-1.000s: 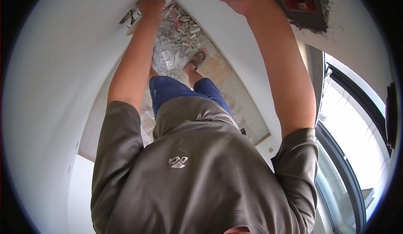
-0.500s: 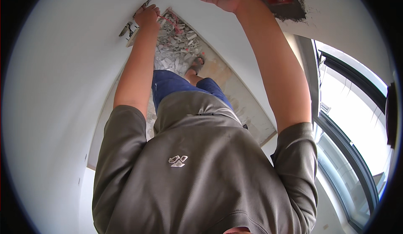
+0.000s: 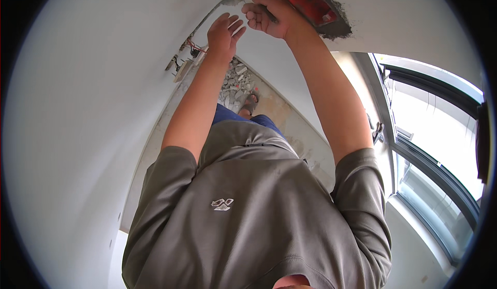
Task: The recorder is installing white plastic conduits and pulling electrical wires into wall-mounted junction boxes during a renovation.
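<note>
As I watch the feed from afar, my left hand (image 3: 223, 34) is half open, apparently empty, near my right hand (image 3: 279, 26), which curls around a dark slim handle (image 3: 270, 14). A red recessed box (image 3: 309, 0) sits beside the right wrist; rubble (image 3: 237, 79) covers floor below.

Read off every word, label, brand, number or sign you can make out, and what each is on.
No readable text anywhere in view.
Shirt: a pale emblem on the chest, no legible letters.
Red box in the wall: no lettering can be made out.
Dark object in the right hand: too small to tell.
</note>
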Demonstrator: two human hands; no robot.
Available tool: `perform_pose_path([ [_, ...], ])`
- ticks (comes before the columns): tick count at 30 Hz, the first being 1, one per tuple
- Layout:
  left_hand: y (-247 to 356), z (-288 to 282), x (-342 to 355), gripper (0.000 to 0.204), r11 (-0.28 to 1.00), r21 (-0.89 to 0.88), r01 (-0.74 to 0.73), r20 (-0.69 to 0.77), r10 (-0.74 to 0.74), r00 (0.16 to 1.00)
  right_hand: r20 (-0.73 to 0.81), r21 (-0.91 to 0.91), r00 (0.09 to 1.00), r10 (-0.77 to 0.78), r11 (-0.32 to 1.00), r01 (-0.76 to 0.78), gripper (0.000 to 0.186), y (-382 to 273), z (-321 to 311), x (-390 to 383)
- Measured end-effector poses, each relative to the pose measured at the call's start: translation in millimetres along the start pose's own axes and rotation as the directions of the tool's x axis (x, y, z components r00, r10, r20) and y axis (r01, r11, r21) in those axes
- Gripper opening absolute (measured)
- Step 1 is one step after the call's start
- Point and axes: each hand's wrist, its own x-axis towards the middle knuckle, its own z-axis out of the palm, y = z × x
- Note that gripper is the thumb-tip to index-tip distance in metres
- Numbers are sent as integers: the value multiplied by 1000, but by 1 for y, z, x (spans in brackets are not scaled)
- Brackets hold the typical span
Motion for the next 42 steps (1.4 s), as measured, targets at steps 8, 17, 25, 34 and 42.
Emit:
perform_pose_path([
  [8, 10, 23, 60, 49, 999, -50, 17, 47, -14, 999, 259, 279, 964, -55, 960, -20, 24, 5, 5, -14],
  [17, 23, 35, 53, 33, 989, -113, -97, 87, 107, 990, -22, -102, 998, -66, 993, 63, 17, -20, 14, -33],
  [25, 12, 50, 36, 52, 980, 112, -167, 19, 165, 986, -21, -5, 988, -154, 988, 154, 13, -14, 11, -31],
  [34, -5, 20, 60, 57, 901, 300, -314, 232, 251, 940, -48, -5, 979, -197, 980, 197, 24, -18, 29, -31],
  [42, 22, 31, 41, 56, 965, 226, -135, 169, 98, 981, 97, 393, 973, -208, 907, 155, 37, 21, 9, -45],
])
